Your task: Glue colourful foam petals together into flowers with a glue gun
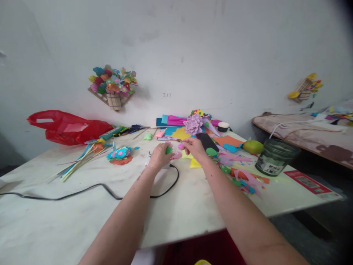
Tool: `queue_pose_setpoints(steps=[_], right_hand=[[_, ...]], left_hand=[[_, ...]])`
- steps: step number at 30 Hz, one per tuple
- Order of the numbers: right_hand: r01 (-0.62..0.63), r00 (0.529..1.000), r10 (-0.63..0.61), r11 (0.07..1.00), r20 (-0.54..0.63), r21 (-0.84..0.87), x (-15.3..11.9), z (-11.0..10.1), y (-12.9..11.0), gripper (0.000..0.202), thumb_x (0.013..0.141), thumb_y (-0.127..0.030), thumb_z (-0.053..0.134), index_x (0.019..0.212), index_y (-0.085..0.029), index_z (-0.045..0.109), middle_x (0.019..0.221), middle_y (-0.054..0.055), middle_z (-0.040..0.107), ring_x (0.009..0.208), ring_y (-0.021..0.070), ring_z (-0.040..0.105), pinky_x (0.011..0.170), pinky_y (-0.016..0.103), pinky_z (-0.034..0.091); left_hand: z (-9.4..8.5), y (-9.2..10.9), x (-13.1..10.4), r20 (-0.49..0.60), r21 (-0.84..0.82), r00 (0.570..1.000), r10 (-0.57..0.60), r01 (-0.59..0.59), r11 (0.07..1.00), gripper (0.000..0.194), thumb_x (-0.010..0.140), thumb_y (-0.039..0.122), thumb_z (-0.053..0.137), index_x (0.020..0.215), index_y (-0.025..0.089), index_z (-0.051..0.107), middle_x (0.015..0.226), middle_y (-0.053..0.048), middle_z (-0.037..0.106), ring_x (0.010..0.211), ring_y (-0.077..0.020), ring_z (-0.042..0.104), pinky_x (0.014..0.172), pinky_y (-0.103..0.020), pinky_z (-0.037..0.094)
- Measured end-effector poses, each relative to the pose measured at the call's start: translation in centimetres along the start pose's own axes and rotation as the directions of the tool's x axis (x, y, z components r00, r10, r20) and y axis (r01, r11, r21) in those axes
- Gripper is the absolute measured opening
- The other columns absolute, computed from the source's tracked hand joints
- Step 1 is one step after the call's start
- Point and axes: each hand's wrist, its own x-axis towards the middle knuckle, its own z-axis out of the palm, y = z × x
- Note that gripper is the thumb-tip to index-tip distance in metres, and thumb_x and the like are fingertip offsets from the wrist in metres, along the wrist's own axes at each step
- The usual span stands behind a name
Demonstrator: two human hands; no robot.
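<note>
My left hand [159, 156] is closed around a small green and pink craft piece [169, 150], probably foam; its exact shape is partly hidden by the fingers. In a pinch, my right hand [193, 146] holds a small bright purple piece [181, 146] close to the left fingertips. Below and between the hands lie pink scraps and a yellow sheet [195, 163]. A white device with a black cord [176, 178] sits beneath my left hand, mostly covered by it.
Foam flowers [121, 154] and thin sticks [79, 162] lie left, before a red bag [73, 129]. Behind are coloured sheets and a purple flower [193, 124]. To the right are foam scraps [242, 175], a green fruit [253, 147] and a glass jar [275, 158].
</note>
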Motion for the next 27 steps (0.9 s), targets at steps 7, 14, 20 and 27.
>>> queue_pose_setpoints(steps=[7, 14, 20, 27], right_hand=[[-0.176, 0.978, 0.126, 0.926, 0.168, 0.335, -0.3, -0.5, -0.1, 0.017, 0.066, -0.019, 0.055, 0.081, -0.012, 0.058, 0.056, -0.001, 0.059, 0.034, 0.005, 0.043, 0.034, 0.019, 0.036], [-0.253, 0.945, 0.136, 0.882, 0.298, 0.398, -0.2, -0.9, 0.6, 0.019, 0.07, -0.021, 0.06, 0.086, -0.012, 0.058, 0.069, 0.005, 0.065, 0.048, 0.0091, 0.057, 0.05, 0.023, 0.049], [-0.288, 0.93, 0.13, 0.841, 0.345, 0.458, -0.2, -1.0, 0.5, 0.016, 0.073, -0.017, 0.058, 0.088, -0.012, 0.056, 0.077, 0.008, 0.067, 0.062, 0.013, 0.063, 0.062, 0.027, 0.052], [-0.342, 0.912, 0.132, 0.766, 0.388, 0.544, -0.4, -1.2, -0.4, 0.019, 0.071, -0.005, 0.051, 0.089, -0.012, 0.054, 0.08, 0.009, 0.067, 0.074, 0.0156, 0.064, 0.077, 0.034, 0.05]], left_hand=[[-0.1, 0.0, 0.0, -0.023, -0.012, 0.999, -0.035, 0.035, 0.999, 0.033, 0.065, 0.03, 0.063, 0.095, 0.017, 0.059, 0.093, -0.007, 0.064, 0.089, -0.0201, 0.057, 0.081, -0.034, 0.043], [-0.1, 0.0, 0.0, -0.034, -0.027, 0.999, -0.013, 0.012, 1.0, 0.028, 0.065, 0.03, 0.062, 0.091, 0.018, 0.059, 0.091, -0.005, 0.064, 0.088, -0.0192, 0.058, 0.08, -0.033, 0.044], [-0.2, 0.1, 0.0, -0.051, -0.027, 0.999, -0.009, 0.008, 1.0, 0.03, 0.067, 0.033, 0.062, 0.092, 0.018, 0.059, 0.091, -0.006, 0.064, 0.086, -0.019, 0.058, 0.079, -0.032, 0.044], [-0.3, 0.2, 0.0, -0.05, -0.009, 0.997, -0.053, 0.052, 0.999, 0.032, 0.067, 0.035, 0.062, 0.093, 0.017, 0.059, 0.091, -0.007, 0.064, 0.086, -0.0201, 0.058, 0.079, -0.033, 0.044]])
